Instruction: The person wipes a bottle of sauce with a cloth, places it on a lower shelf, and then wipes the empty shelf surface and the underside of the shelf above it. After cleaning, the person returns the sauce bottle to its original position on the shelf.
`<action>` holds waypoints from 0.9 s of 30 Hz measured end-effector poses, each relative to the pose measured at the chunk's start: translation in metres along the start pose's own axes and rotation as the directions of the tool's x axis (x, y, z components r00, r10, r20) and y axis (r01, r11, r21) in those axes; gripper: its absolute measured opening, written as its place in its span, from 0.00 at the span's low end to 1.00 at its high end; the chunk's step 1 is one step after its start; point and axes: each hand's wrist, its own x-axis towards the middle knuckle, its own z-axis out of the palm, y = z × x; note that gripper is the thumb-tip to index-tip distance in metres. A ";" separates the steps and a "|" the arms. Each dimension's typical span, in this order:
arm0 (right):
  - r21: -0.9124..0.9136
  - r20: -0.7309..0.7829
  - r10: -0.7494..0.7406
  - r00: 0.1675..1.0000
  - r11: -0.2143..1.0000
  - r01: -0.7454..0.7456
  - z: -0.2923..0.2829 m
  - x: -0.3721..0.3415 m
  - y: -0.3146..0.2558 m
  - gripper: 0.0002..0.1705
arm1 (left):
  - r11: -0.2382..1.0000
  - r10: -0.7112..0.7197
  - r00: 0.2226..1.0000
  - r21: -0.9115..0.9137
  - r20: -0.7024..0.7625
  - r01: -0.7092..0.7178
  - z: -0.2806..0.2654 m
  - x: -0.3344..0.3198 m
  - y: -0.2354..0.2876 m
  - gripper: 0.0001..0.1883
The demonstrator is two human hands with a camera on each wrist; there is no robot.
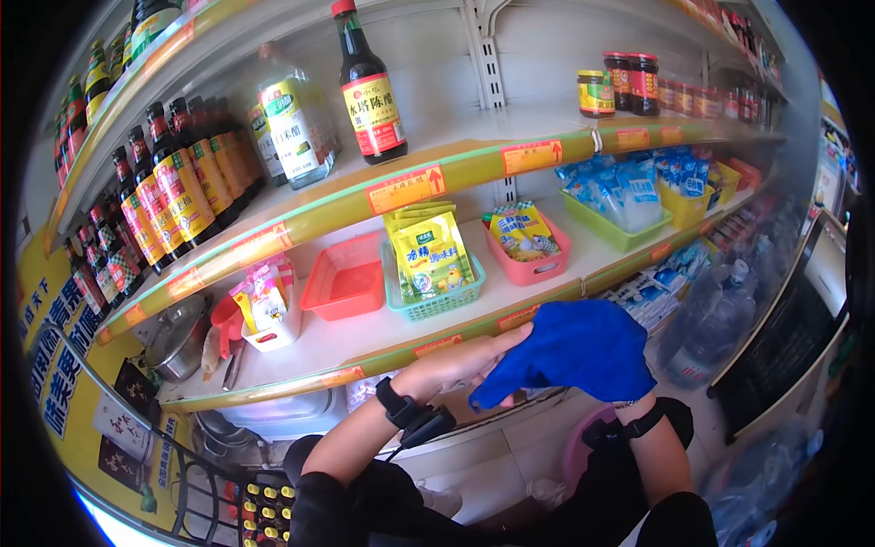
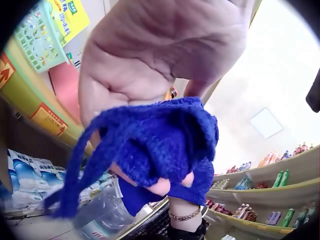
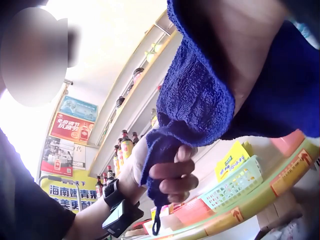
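A blue cloth (image 1: 579, 351) with a terry-like texture is draped over my right hand (image 3: 245, 45), hiding its fingers. In the head view only the wrist shows below the cloth. My left hand (image 1: 469, 360) grips a bunched end of the same cloth, its fingers (image 3: 172, 172) curled round it in the right wrist view. A thin hanging loop (image 3: 156, 222) dangles below that grip. Both hands are held in front of the lower shelf, near a green basket (image 1: 447, 305) with yellow seasoning packets (image 1: 430, 253).
The lower shelf also carries a red basket (image 1: 342, 278), a pink basket (image 1: 538, 264) and a green bin (image 1: 629, 235) of packets. Bottles (image 1: 374, 100) and jars (image 1: 631, 82) stand above. A metal pot (image 1: 176, 342) sits far left; large clear plastic bottles (image 1: 706, 324) stand right.
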 end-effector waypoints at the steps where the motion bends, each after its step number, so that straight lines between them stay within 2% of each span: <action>1: 0.004 0.003 0.003 1.000 1.000 -0.003 0.002 -0.001 0.001 0.20 | 0.991 0.086 0.995 -0.104 0.041 -0.082 0.000 0.009 -0.006 0.28; 2: 0.011 -0.009 0.005 1.000 1.000 -0.005 0.003 -0.002 0.003 0.20 | 0.964 0.178 0.981 -0.211 0.074 -0.160 -0.001 0.018 -0.012 0.26; 6: 0.028 -0.063 0.007 0.998 1.000 -0.006 0.009 -0.001 0.014 0.19 | 0.958 0.219 0.975 -0.184 -0.023 -0.219 -0.010 0.049 -0.034 0.26; 8: 0.039 -0.093 0.008 0.996 0.999 -0.004 0.014 -0.001 0.019 0.18 | 0.877 0.306 0.952 -0.394 0.020 -0.274 -0.003 0.043 -0.028 0.24; 12: 0.059 -0.151 0.010 0.989 0.998 -0.001 0.021 -0.002 0.030 0.17 | 0.844 0.342 0.932 -0.475 0.118 -0.250 -0.003 0.046 -0.028 0.23; 14: 0.069 -0.182 0.015 0.983 0.998 -0.002 0.022 -0.004 0.033 0.17 | 0.772 0.463 0.885 -0.508 0.040 -0.381 -0.002 0.053 -0.030 0.23; 16: 0.079 -0.195 0.025 0.980 0.997 -0.009 0.020 -0.006 0.033 0.17 | 0.762 0.483 0.876 -0.495 0.003 -0.418 -0.006 0.052 -0.027 0.21; 18: -0.049 0.088 0.002 0.996 0.999 0.002 0.010 -0.007 0.035 0.19 | 0.726 0.507 0.855 -0.480 -0.110 -0.493 -0.014 0.058 -0.031 0.15; 19: -0.048 0.091 0.002 0.996 0.999 0.002 0.012 -0.011 0.037 0.19 | 0.725 0.506 0.855 -0.482 -0.113 -0.493 -0.021 0.061 -0.034 0.15; 20: 0.165 0.011 0.080 0.997 0.983 -0.081 0.017 -0.017 0.041 0.20 | 0.707 0.514 0.844 -0.483 -0.152 -0.517 -0.031 0.061 -0.035 0.13; 21: 0.376 -0.050 0.172 0.984 0.916 -0.141 0.024 -0.024 0.046 0.20 | 0.688 0.520 0.832 -0.483 -0.191 -0.541 -0.040 0.061 -0.036 0.12; 22: 0.573 -0.090 0.274 0.958 0.801 -0.175 0.031 -0.032 0.050 0.21 | 0.689 0.501 0.821 -0.448 -0.274 -0.570 -0.049 0.061 -0.037 0.08; 23: 0.744 -0.105 0.379 0.920 0.644 -0.180 0.037 -0.038 0.054 0.21 | 0.690 0.501 0.821 -0.446 -0.275 -0.570 -0.053 0.054 -0.033 0.08; 24: 0.876 -0.094 0.480 0.872 0.456 -0.156 0.038 -0.041 0.056 0.22 | 0.763 0.512 0.792 -0.246 -0.333 -0.597 -0.057 0.046 -0.027 0.07; 25: 0.877 -0.095 0.479 0.873 0.454 -0.154 0.035 -0.043 0.058 0.22 | 0.807 0.532 0.754 -0.037 -0.384 -0.589 -0.058 0.037 -0.022 0.06; 26: 0.592 -0.135 0.340 0.931 0.781 -0.199 0.030 -0.045 0.060 0.23 | 0.834 0.500 0.793 -0.054 -0.349 -0.550 -0.053 0.027 -0.017 0.10; 27: 0.199 -0.110 0.192 0.975 0.966 -0.167 0.026 -0.046 0.061 0.25 | 0.834 0.502 0.792 -0.048 -0.349 -0.550 -0.057 0.024 -0.018 0.10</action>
